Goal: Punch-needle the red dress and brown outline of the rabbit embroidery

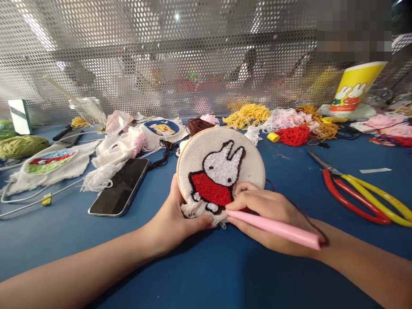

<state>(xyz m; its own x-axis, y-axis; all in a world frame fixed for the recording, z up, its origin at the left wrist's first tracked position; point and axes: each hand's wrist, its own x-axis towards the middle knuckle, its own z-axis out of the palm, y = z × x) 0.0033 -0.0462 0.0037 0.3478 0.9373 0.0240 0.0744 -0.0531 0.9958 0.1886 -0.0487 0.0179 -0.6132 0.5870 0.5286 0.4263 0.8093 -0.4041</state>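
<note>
A round embroidery hoop point(189, 159) with cream cloth is tilted up in front of me. On the cloth a white rabbit in red, outlined in dark yarn, is worked in loops. My left hand point(175, 216) grips the hoop's lower left edge, its thumb on the frayed cloth below. In my right hand point(270, 214) is a pink punch needle point(277, 227), its front end at the rabbit's lower right. Dark yarn trails from the tool's back end over the wrist. The needle's tip is hidden by the fingers and cloth.
Scissors point(347, 182) with red and yellow handles lie to the right. A dark phone point(120, 189) rests at the left, near stitched cloths point(83, 159). Red yarn point(292, 135), yellow yarn point(247, 115) and a yellow cup point(355, 88) line the back before a perforated metal panel point(193, 56).
</note>
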